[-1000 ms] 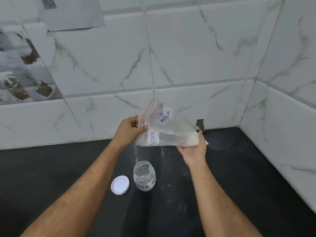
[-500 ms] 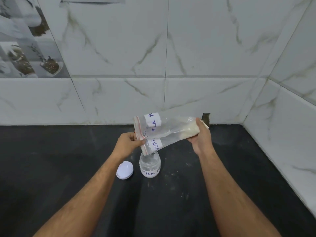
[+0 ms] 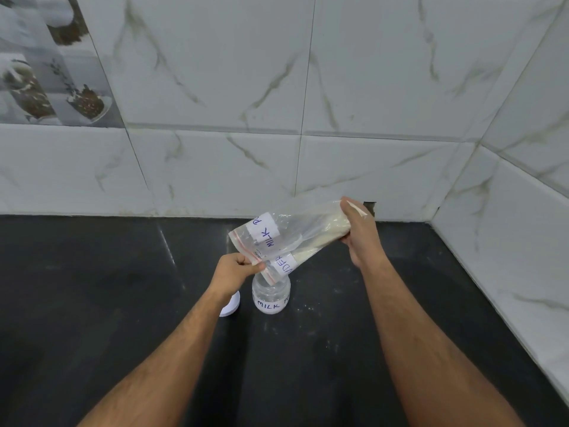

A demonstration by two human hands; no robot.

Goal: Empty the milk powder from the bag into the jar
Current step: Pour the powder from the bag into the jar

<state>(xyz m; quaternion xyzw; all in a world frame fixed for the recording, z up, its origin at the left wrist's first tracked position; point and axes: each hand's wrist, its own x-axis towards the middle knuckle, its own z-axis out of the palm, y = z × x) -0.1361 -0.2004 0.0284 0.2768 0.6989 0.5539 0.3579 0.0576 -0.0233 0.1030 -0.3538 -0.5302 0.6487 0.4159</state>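
A white lid (image 3: pixel 231 306) lies on the dark table (image 3: pixel 92 288), partly hidden behind the left wrist. The left hand (image 3: pixel 235 271) pinches the red zip edge of the clear bag (image 3: pixel 295 234) just above the open glass jar (image 3: pixel 271 295). The bag's long axis slopes down-left, mouth toward the jar, milk powder (image 3: pixel 320 238) gathered at its raised end, which the right hand (image 3: pixel 358 231) grips.
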